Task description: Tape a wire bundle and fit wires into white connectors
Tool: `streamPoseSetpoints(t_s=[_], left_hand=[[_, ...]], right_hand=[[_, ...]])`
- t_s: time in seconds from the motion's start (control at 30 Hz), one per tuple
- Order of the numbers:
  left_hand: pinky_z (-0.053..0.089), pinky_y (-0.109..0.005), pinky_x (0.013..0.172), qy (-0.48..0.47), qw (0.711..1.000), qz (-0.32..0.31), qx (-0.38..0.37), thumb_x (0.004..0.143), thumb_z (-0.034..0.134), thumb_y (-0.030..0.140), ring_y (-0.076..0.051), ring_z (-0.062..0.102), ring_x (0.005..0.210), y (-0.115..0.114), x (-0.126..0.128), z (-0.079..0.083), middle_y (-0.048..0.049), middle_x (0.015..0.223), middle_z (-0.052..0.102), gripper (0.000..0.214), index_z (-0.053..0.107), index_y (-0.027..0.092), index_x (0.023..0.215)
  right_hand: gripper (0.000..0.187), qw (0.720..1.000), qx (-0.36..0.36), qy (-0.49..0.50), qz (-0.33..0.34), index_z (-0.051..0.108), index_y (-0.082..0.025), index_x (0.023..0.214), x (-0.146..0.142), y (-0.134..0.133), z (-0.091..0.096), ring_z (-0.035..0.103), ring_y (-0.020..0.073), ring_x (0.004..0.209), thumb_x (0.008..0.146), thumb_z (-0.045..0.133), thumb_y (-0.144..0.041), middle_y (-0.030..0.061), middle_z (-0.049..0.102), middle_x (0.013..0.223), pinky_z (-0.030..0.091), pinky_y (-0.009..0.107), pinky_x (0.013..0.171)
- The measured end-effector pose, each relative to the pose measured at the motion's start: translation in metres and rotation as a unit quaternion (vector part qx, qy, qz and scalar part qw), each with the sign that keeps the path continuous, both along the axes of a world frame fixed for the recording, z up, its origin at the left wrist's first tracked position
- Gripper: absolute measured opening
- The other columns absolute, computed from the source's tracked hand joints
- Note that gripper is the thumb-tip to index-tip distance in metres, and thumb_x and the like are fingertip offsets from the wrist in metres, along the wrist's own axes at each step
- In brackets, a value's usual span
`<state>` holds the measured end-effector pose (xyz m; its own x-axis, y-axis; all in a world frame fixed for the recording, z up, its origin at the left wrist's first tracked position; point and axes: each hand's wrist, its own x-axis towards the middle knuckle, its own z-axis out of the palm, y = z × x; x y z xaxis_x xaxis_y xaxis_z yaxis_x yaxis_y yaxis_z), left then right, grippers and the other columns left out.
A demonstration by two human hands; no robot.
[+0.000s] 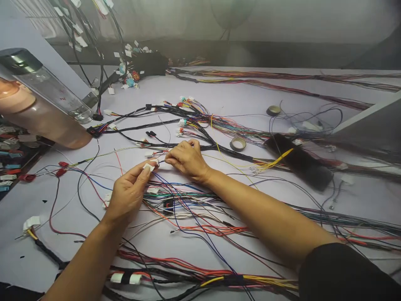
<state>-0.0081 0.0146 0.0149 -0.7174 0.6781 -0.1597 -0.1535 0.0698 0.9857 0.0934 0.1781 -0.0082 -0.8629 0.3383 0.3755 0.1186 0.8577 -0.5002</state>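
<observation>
Between thumb and fingers, my left hand (133, 186) pinches a small white connector (148, 167). My right hand (188, 159) is closed just to the right of it, pinching a thin blue wire (162, 161) close to the connector. Whether the wire's end sits inside the connector is too small to tell. More blue wires (184, 198) run down and to the right below my hands. A bundle of loose coloured wires (200, 200) lies beneath them, with another white connector (153, 190) near my left hand's fingers.
A taped black harness (163, 124) stretches behind my hands. Tape rolls (238, 144) and a dark phone-like slab (297, 163) lie to the right. Two bottles, one clear (59, 92) and one brownish (46, 117), are at the left. Another harness (175, 278) crosses the front.
</observation>
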Motion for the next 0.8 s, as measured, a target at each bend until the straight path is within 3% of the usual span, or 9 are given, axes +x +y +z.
streamPoseSetpoints(t_s=[0.23,0.47,0.8], left_hand=[[0.052,-0.038,0.103,-0.064,0.997,0.037,0.018,0.063,0.088,0.038,-0.02,0.069,0.092,0.005,-0.002,0.006,-0.0068,0.1,0.074,0.034,0.078,0.015,0.087],[0.055,-0.034,0.099,-0.084,0.996,0.021,0.022,0.07,0.084,0.035,-0.021,0.07,0.094,0.002,-0.007,0.002,-0.0066,0.103,0.072,0.029,0.077,0.014,0.089],[0.059,-0.025,0.089,-0.162,0.987,0.012,-0.003,0.086,0.066,0.021,-0.02,0.07,0.096,-0.001,-0.012,0.012,-0.0089,0.11,0.071,0.015,0.076,0.012,0.093]], right_hand=[[0.01,1.0,0.0,0.013,0.0,0.072,-0.026,0.099,0.002,0.001,0.001,0.054,0.0168,0.099,0.094,0.064,-0.032,-0.0017,0.075,0.101,0.017,0.04,0.095],[0.014,0.999,0.005,0.034,0.0,0.074,-0.026,0.096,0.001,0.002,-0.002,0.054,0.0159,0.094,0.096,0.062,-0.034,-0.0023,0.075,0.095,0.017,0.04,0.095],[0.023,0.999,0.031,0.013,0.006,0.073,-0.026,0.098,-0.001,0.003,-0.001,0.051,0.0171,0.095,0.1,0.054,-0.037,-0.0004,0.074,0.095,0.015,0.04,0.096]])
